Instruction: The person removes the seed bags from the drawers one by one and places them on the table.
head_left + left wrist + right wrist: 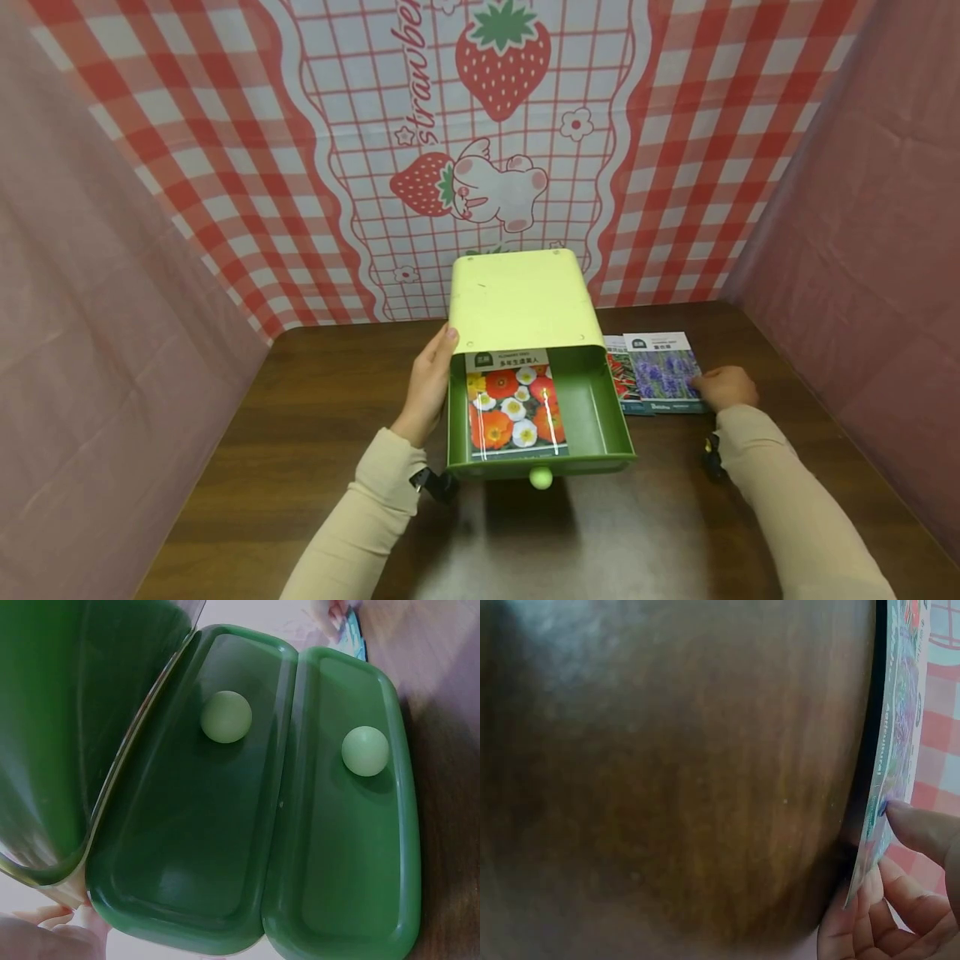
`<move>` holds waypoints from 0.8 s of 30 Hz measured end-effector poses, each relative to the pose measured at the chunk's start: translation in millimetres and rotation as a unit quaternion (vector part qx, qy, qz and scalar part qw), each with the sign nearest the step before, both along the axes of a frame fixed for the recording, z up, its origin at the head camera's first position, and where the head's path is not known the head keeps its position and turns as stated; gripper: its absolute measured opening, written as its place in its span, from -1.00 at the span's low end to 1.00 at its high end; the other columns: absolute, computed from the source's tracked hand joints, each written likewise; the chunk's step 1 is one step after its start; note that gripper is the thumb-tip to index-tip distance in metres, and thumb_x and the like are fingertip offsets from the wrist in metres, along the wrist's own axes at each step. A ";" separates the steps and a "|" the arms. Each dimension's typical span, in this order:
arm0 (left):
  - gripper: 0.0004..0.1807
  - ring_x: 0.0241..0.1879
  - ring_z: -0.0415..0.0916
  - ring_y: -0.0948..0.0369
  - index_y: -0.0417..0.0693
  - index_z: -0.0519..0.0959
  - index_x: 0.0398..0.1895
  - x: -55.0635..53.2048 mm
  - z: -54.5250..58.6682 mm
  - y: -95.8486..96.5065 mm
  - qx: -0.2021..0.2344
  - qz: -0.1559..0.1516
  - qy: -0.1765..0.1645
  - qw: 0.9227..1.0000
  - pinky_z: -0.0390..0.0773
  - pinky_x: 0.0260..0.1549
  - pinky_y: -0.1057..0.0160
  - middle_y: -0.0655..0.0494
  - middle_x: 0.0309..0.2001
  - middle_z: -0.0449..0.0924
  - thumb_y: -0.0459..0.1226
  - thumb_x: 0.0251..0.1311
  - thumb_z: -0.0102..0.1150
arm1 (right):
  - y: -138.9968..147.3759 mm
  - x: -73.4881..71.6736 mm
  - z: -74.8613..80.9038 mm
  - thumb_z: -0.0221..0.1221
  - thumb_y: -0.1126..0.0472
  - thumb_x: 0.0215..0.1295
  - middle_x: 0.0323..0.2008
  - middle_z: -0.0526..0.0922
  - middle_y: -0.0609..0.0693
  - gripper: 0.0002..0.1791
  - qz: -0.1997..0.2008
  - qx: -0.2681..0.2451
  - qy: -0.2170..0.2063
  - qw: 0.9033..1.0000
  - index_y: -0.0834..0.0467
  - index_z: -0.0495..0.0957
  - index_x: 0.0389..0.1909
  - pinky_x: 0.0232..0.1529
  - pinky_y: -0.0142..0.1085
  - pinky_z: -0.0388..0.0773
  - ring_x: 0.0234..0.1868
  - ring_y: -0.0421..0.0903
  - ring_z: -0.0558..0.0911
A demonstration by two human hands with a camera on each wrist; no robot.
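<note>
A small pale-yellow drawer cabinet [525, 300] stands on the table with its green top drawer [592, 408] pulled out. Inside that drawer lies a seed packet [517, 408] printed with orange and white poppies. My left hand [427, 379] rests along the cabinet's left side, fingertips at its upper front corner. My right hand [727, 387] pinches the lower right edge of a seed packet [663, 375] with purple flowers, thumb on its face and fingers beneath, as the right wrist view shows. Partly under it lies a packet [622, 375] with red flowers.
Two lower drawer fronts [180, 825] with round pale-green knobs [365, 751] are closed. The dark wooden table [322, 417] meets a strawberry-patterned checked cloth [495, 167] at the back, and pink curtains [847, 208] hang at both sides.
</note>
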State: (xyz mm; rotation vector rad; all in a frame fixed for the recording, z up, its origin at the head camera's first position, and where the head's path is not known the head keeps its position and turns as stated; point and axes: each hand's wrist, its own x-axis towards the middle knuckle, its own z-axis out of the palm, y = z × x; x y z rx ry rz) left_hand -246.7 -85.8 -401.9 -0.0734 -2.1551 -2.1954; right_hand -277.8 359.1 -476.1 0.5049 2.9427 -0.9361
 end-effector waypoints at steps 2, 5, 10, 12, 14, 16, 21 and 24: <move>-0.26 0.50 0.07 0.19 0.07 0.22 0.49 -0.1 0.0 -0.2 0.000 0.000 -0.002 1.000 0.11 0.49 0.11 0.16 0.49 0.20 0.21 0.36 -0.06 | 0.3 -1.3 -1.0 0.16 0.02 0.27 -0.08 0.64 0.41 -0.47 0.002 0.005 0.000 1.000 0.47 0.60 -0.08 -0.30 0.00 0.54 -0.15 0.34 0.60; -0.25 0.51 0.05 0.18 0.05 0.21 0.49 -0.8 -0.6 -0.6 -0.004 0.000 0.001 1.000 0.09 0.50 0.11 0.16 0.50 0.19 0.22 0.37 -0.06 | 1.0 -3.5 -2.3 0.16 0.03 0.26 -0.10 0.65 0.41 -0.49 0.006 0.014 0.003 1.000 0.46 0.61 -0.12 -0.29 0.03 0.55 -0.15 0.34 0.61; -0.24 0.52 0.03 0.15 0.01 0.19 0.50 -1.3 -1.1 -1.1 -0.010 -0.001 0.007 1.000 0.06 0.51 0.08 0.13 0.51 0.16 0.21 0.38 -0.08 | 1.7 -7.4 -2.1 0.14 0.02 0.24 -0.08 0.65 0.40 -0.51 0.000 0.025 0.009 1.000 0.43 0.64 -0.14 -0.22 0.10 0.56 -0.10 0.40 0.59; -0.23 0.52 0.02 0.14 0.01 0.19 0.50 -1.2 -1.0 -1.1 -0.014 -0.001 0.009 1.000 0.05 0.51 0.07 0.12 0.51 0.16 0.21 0.38 -0.08 | 2.1 -8.8 -1.3 0.12 0.02 0.25 -0.04 0.63 0.41 -0.50 -0.005 0.028 0.015 1.000 0.42 0.63 -0.11 -0.19 0.14 0.56 -0.06 0.42 0.58; -0.23 0.52 0.03 0.15 0.01 0.19 0.50 -1.2 -1.2 -1.1 -0.014 -0.001 0.008 1.000 0.05 0.51 0.08 0.13 0.51 0.16 0.21 0.38 -0.08 | 1.3 -10.0 0.5 0.11 0.03 0.26 -0.01 0.62 0.41 -0.49 -0.008 0.030 0.024 0.999 0.42 0.62 -0.06 -0.16 0.16 0.55 -0.03 0.43 0.57; -0.24 0.52 0.03 0.15 0.02 0.19 0.50 -1.2 -1.8 -1.2 -0.015 -0.001 0.007 1.000 0.05 0.51 0.08 0.13 0.51 0.16 0.21 0.38 -0.08 | -2.5 -10.6 5.3 0.11 0.04 0.28 0.01 0.60 0.42 -0.49 -0.015 0.025 0.040 0.999 0.43 0.60 -0.03 -0.15 0.16 0.54 -0.02 0.42 0.56; -0.23 0.52 0.02 0.15 0.02 0.18 0.51 -1.3 -2.4 -1.4 -0.011 -0.006 0.009 1.000 0.05 0.51 0.07 0.13 0.51 0.16 0.22 0.38 -0.09 | -21.8 -8.6 29.2 0.04 0.07 0.36 -0.03 0.62 0.42 -0.53 -0.030 -0.004 0.100 0.995 0.44 0.60 -0.05 -0.17 0.11 0.52 -0.06 0.37 0.58; -0.23 0.52 0.02 0.15 0.02 0.18 0.51 -1.3 -1.7 -1.5 -0.010 -0.006 0.009 1.000 0.05 0.51 0.07 0.13 0.51 0.16 0.22 0.37 -0.09 | -32.3 -7.0 44.0 -0.02 0.04 0.42 -0.07 0.64 0.40 -0.51 -0.019 -0.023 0.129 0.991 0.41 0.61 -0.03 -0.26 -0.01 0.53 -0.16 0.28 0.60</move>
